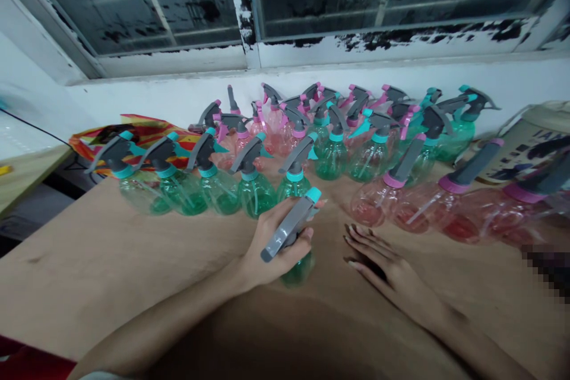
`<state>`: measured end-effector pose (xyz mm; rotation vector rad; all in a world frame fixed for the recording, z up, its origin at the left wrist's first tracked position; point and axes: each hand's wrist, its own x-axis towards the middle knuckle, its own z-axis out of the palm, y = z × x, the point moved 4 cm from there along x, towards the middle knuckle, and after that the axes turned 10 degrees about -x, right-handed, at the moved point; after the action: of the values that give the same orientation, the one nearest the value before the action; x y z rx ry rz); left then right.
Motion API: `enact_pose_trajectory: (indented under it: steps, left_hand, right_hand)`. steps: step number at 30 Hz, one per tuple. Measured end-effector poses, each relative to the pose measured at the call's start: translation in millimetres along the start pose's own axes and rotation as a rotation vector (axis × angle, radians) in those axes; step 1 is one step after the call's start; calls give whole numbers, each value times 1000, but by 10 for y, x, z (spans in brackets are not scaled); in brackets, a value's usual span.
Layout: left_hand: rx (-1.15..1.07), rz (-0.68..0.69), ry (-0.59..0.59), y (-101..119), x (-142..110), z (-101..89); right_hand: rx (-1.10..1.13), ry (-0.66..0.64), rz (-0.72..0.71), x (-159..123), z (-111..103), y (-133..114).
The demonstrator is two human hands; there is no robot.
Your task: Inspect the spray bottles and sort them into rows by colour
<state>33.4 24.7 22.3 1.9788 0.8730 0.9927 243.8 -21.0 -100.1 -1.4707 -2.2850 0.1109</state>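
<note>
My left hand point(271, 246) is closed round a green spray bottle point(297, 270) with a grey trigger and teal nozzle, standing on the wooden table point(111, 261). Just to its right my right hand point(383, 261) lies flat on the table with fingers stretched out, holding nothing. Directly beyond my left hand runs a row of several green spray bottles point(214, 181). Several pink spray bottles point(387, 196) lie to the right of that row.
More green and pink spray bottles point(320, 119) crowd the back of the table under a white wall and dark windows. A red and yellow bag point(142, 130) lies at the back left. A printed bag point(525, 142) sits at the far right.
</note>
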Motion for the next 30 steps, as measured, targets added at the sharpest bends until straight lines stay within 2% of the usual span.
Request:
enact_pose_trajectory:
  steps: [7,13,22,30]
  left_hand:
    - [-33,9,6,-77,-23,7]
    - [-103,30,10,-129,-8,32]
    - [-121,49,34,-63,58,70]
    - [-152,24,-97,-88,145,185]
  right_hand:
    - [-45,-22,-11,-7,40,17]
    - [-28,35,-6,2,16,-2]
    - [-126,68,-12,-1,46,-16]
    - [-118,69,-8,9,21,-46]
